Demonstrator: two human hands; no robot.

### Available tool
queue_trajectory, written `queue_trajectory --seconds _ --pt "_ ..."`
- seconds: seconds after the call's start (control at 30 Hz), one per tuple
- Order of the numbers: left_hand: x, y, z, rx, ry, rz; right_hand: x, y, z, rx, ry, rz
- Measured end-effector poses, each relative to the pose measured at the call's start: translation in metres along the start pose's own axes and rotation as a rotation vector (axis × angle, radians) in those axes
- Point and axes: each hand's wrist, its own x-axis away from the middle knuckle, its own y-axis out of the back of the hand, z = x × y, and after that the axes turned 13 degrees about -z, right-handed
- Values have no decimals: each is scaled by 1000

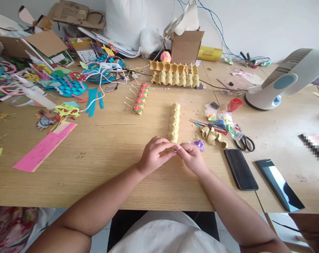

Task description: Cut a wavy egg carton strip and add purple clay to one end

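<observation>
Far left: one long pink paper strip (43,150), flat and aslant, seemingly put aside to free the middle.

Left of centre: one thin pale wooden stick (116,124), lying crosswise; beyond it, one red-and-green row of moulded domes (140,99), perhaps stood there as a pattern to view.

Centre: my left hand (157,154), thumb and forefinger curved with a slim gap between, tips meeting those of my right hand (193,158). The right's thumb and forefinger are drawn close together. A tiny purple spot shows at the meeting point; I cannot tell whether either hand grips anything. Both are probably brought together for fine fingertip work.

Just beyond the fingertips: one bare, pale-yellow moulded-pulp strip (174,121), lengthwise before me, presumably for easy reach; rough, bumpy, uncoloured.

Right: one crinkled purple packet (199,144), beside the hand; black-handled scissors (245,143), likely parked clear of my forearm.
</observation>
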Motion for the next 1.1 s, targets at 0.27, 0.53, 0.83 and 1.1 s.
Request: queue_trajectory --seconds 0.27,0.53,0.83,1.1 --pt "-2 0 -2 22 40 -36 -1 1 -4 17 47 50" --pt "-2 -2 -2 4 62 -28 -3 0 -10 -165 -80 46" --pt "-2 -1 -3 5 23 -18 -2 1 -5 17 -26 4" --pt "-2 1 -1 9 47 -31 -2 2 -3 -61 -76 81"
